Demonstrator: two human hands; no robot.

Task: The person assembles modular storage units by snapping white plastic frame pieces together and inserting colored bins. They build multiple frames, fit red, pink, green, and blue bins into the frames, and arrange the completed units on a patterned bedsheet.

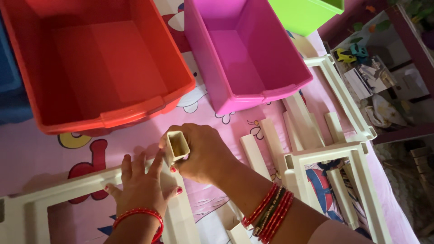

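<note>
My right hand grips a cream hollow square plastic tube, held upright with its open end facing up. The tube stands at the corner of a cream plastic frame that lies flat on the pink cartoon-print sheet. My left hand presses flat on that frame corner, fingers spread, just left of the tube. Red bangles circle both wrists.
An orange-red bin and a magenta bin stand behind the hands, a green bin beyond. Several loose cream tubes and two more frames lie to the right. A cluttered shelf is at far right.
</note>
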